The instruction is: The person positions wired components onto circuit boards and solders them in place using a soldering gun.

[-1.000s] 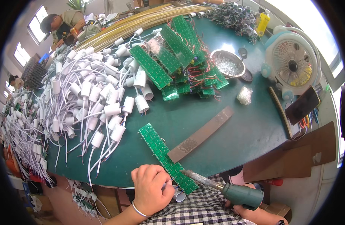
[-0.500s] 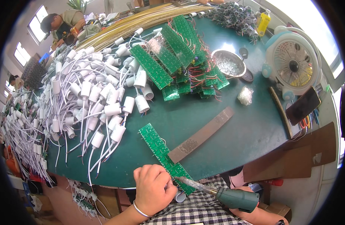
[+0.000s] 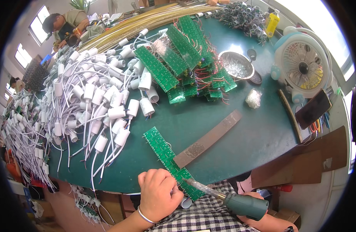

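Observation:
A long strip of green circuit boards (image 3: pixel 161 149) slants across the table's near edge, its near end out over my checked apron. My left hand (image 3: pixel 159 195), wearing a bangle on the wrist, is closed beside the strip's near end; what its fingers hold is hidden. A white cylindrical part (image 3: pixel 186 202) shows just under the board next to that hand. My right hand (image 3: pixel 252 217) is wrapped round the dark green handle of a soldering iron (image 3: pixel 245 206), partly hidden by it. The iron's tip is at the board, close to my left fingers.
A brown flat bar (image 3: pixel 207 139) rests across the strip. White lamp holders with cables (image 3: pixel 104 96) heap at left; more green boards with red wires (image 3: pixel 185 58) pile beyond. Rightward are a metal bowl (image 3: pixel 250 73), a crumpled clear lump (image 3: pixel 253 98), a fan (image 3: pixel 303 63) and a phone (image 3: pixel 312 109).
The soldering iron's tip has shifted slightly up and to the right along the board. My left hand, the strip and the bar stay nearly where they were.

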The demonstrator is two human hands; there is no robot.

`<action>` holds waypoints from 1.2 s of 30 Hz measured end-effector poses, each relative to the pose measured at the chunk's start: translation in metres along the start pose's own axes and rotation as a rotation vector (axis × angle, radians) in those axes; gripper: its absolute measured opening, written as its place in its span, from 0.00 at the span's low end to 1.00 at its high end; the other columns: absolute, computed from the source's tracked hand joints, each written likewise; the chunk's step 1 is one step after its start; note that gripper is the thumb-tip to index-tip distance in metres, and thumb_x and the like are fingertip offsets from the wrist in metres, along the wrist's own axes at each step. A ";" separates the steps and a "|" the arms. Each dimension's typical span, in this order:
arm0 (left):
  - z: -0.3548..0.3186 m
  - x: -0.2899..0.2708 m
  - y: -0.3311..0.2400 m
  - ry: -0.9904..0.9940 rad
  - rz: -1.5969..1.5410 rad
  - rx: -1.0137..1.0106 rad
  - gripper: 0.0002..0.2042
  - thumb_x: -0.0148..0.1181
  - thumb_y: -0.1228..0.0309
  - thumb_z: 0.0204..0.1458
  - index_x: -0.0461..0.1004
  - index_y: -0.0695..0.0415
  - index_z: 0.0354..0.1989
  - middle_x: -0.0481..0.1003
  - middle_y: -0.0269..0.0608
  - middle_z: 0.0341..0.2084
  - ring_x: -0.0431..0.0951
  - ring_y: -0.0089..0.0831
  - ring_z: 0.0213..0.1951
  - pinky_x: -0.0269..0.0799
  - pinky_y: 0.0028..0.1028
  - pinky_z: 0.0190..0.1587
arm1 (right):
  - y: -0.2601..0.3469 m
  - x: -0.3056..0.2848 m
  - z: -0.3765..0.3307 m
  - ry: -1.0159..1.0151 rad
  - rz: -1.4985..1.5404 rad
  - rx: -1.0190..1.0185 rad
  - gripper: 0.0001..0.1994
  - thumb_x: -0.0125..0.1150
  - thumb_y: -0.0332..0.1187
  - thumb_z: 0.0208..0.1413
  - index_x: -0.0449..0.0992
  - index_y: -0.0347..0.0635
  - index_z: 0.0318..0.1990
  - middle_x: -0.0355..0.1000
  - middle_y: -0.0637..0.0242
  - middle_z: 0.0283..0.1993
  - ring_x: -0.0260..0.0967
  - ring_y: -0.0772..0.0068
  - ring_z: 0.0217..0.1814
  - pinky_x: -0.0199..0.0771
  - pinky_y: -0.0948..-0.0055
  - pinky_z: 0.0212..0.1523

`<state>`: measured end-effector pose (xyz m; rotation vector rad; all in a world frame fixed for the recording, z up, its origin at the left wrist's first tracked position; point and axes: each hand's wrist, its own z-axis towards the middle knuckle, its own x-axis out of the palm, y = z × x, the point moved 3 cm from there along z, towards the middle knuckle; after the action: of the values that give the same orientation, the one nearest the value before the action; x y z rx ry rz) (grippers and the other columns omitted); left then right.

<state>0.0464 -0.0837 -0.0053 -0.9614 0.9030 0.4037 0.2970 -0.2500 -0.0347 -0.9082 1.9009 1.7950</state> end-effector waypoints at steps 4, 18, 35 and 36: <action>-0.001 -0.004 -0.001 0.008 0.009 -0.012 0.06 0.58 0.75 0.30 0.68 0.54 0.18 0.67 0.35 0.26 0.66 0.37 0.33 0.55 0.36 0.41 | 0.023 -0.017 0.016 -0.120 0.053 -0.104 0.16 0.65 0.30 0.45 0.76 0.43 0.45 0.77 0.68 0.40 0.71 0.65 0.46 0.62 0.64 0.52; -0.003 -0.001 -0.001 -0.026 0.048 -0.011 0.07 0.59 0.75 0.29 0.68 0.54 0.19 0.68 0.35 0.27 0.67 0.36 0.33 0.55 0.36 0.40 | 0.025 -0.006 0.018 -0.288 0.743 0.163 0.14 0.59 0.36 0.58 0.71 0.36 0.44 0.77 0.63 0.31 0.77 0.69 0.34 0.72 0.70 0.39; -0.015 -0.002 -0.008 0.108 -0.173 -0.156 0.08 0.64 0.75 0.36 0.73 0.56 0.27 0.73 0.39 0.32 0.71 0.41 0.37 0.65 0.40 0.42 | 0.017 -0.014 0.018 -0.104 0.728 0.271 0.25 0.60 0.45 0.57 0.62 0.34 0.51 0.74 0.59 0.32 0.73 0.69 0.33 0.73 0.71 0.37; -0.019 -0.005 -0.009 0.105 -0.163 -0.167 0.08 0.64 0.75 0.36 0.73 0.56 0.27 0.73 0.39 0.32 0.71 0.41 0.37 0.65 0.40 0.42 | 0.007 -0.007 0.016 -0.091 0.735 0.265 0.25 0.60 0.45 0.57 0.62 0.34 0.51 0.74 0.59 0.32 0.73 0.69 0.33 0.73 0.71 0.37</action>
<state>0.0406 -0.1044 -0.0013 -1.2099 0.8876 0.2949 0.2949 -0.2328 -0.0263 -0.0114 2.5295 1.8119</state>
